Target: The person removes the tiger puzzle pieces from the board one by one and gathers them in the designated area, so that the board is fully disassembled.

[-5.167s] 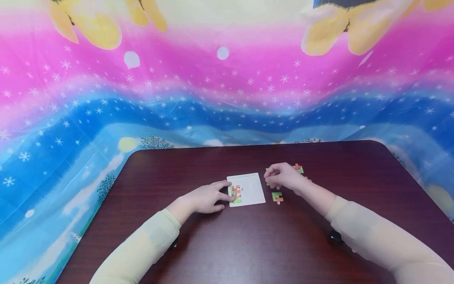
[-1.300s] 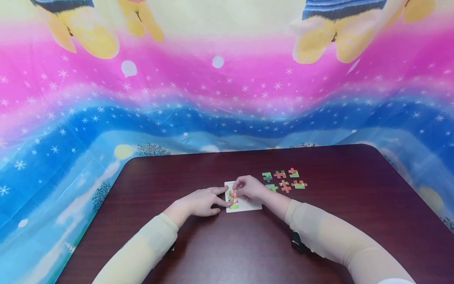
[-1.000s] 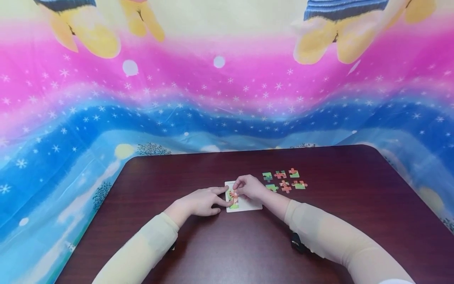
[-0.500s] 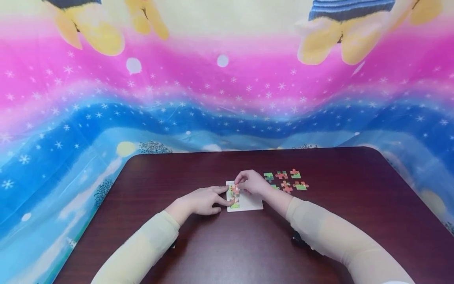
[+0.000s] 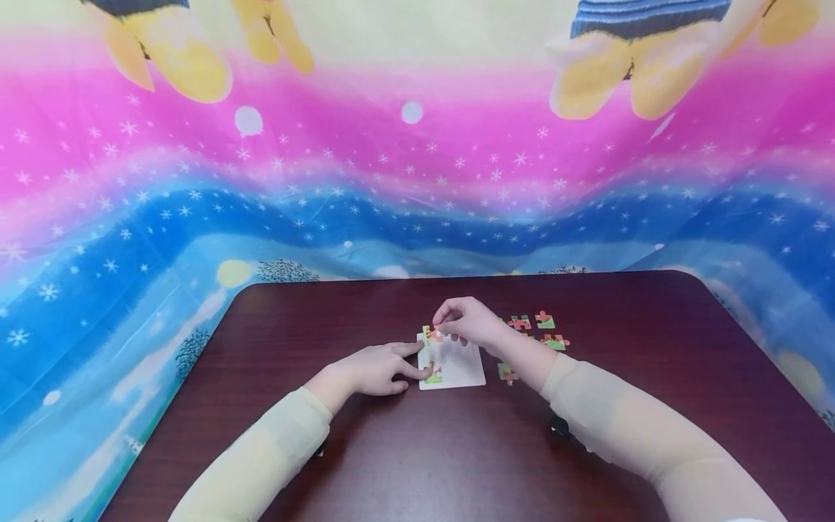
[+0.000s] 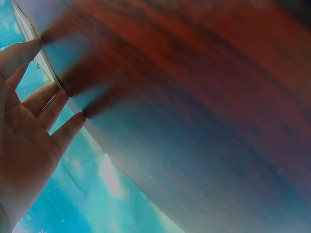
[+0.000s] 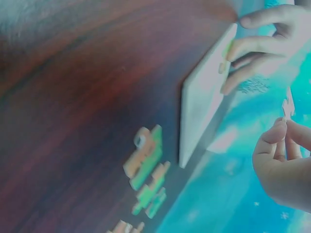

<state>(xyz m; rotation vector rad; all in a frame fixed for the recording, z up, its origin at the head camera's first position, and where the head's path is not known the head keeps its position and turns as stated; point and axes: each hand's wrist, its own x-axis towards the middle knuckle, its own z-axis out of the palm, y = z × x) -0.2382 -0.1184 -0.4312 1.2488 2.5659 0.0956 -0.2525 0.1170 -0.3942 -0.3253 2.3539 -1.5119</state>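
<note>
In the head view a white square puzzle board (image 5: 460, 368) lies on the table. My right hand (image 5: 475, 322) pinches an orange and green jigsaw piece (image 5: 431, 334) between thumb and fingertips, raised over the board's far left corner. That piece appears edge-on as a thin jigsaw piece (image 7: 288, 104) in the right wrist view. My left hand (image 5: 375, 370) rests along the board's left edge, fingers spread and fairly straight. One of its fingers touches another puzzle piece (image 5: 433, 376) at the near left corner. In the left wrist view, the left hand (image 6: 29, 128) touches the board's edge.
Several loose jigsaw pieces (image 5: 555, 342) lie on the table right of the board, some partly hidden by the right forearm. The dark wooden table (image 5: 417, 464) has rounded far corners. A colourful printed cloth (image 5: 404, 167) hangs behind it.
My right hand has gone from the loose pieces to the board, lingered at its left side, then lifted away from it with a piece pinched. My left hand has stayed on the board's left edge.
</note>
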